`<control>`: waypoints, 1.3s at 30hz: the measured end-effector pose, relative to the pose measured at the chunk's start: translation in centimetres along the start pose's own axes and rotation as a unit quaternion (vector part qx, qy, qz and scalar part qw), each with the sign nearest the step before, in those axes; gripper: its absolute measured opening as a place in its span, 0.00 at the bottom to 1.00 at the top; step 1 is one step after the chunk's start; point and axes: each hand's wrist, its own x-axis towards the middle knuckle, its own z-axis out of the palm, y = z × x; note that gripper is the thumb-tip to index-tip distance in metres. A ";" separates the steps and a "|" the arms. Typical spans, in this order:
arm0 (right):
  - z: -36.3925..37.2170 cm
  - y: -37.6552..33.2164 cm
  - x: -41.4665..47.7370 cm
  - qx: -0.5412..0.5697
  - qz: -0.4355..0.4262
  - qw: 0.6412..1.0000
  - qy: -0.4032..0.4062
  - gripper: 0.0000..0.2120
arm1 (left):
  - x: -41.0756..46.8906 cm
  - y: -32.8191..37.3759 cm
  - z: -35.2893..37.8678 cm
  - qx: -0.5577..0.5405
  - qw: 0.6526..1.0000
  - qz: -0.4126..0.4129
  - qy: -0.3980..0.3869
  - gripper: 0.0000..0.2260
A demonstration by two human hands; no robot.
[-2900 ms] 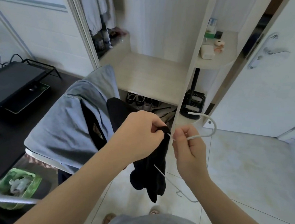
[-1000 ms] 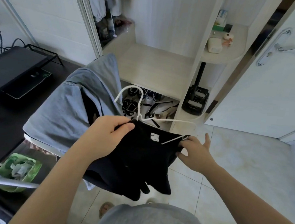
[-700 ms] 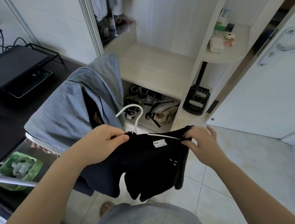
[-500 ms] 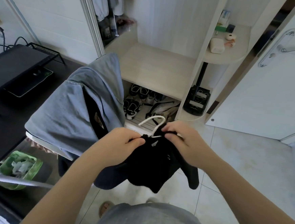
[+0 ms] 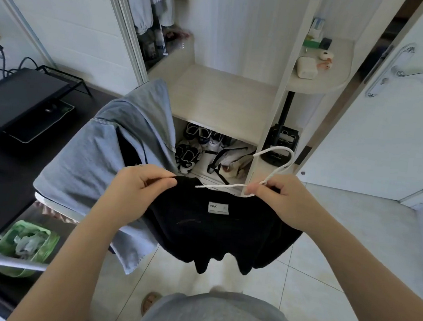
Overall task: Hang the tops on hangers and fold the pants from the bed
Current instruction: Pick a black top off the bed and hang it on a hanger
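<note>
- Both hands are up in front of the wardrobe, with the black top [image 5: 214, 239] stretched between them at chest height, well above the floor tiles [image 5: 351, 234].
- Left hand [image 5: 140, 187]: thumb and forefinger pinch the left edge of the neckline, and the other fingers are curled in behind.
- Right hand [image 5: 282, 200]: the fingers are bunched and grip the white hanger [image 5: 221, 185] just below its hook. It also seems to hold the collar on that side.
- One hanger arm runs across the open neck and slips under the fabric beside the left thumb. The hook curls up above the right hand.
- The white label [image 5: 218, 208] faces up inside the collar, and the body of the top sags below it.
- Just left of the top, a pale denim garment [image 5: 91, 166] is draped over something I can't make out.
- Behind them, shoes [image 5: 188, 156] sit under the wardrobe shelf [image 5: 223, 98], and a green bin [image 5: 46, 248] stands low on the left.
</note>
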 end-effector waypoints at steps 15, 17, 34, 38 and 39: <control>-0.6 -1.8 -0.2 0.011 -0.037 0.998 0.055 0.13 | -0.5 -1.8 0.1 0.052 0.998 -0.038 0.008 0.12; -0.8 -1.8 -0.3 0.021 -0.037 0.997 0.059 0.15 | -0.4 -2.5 -0.1 0.063 0.995 -0.049 0.064 0.11; -1.4 -0.3 0.3 0.025 -0.050 0.998 0.012 0.16 | -0.8 -2.6 -1.4 0.097 0.986 0.048 0.131 0.07; -1.4 -1.3 -0.1 0.046 -0.063 0.997 0.019 0.17 | -0.4 -3.2 -1.3 0.147 0.985 -0.023 0.086 0.08; -1.3 -1.5 -0.1 0.048 -0.060 0.997 0.022 0.17 | -0.2 -3.3 -1.1 0.160 0.984 -0.040 0.071 0.08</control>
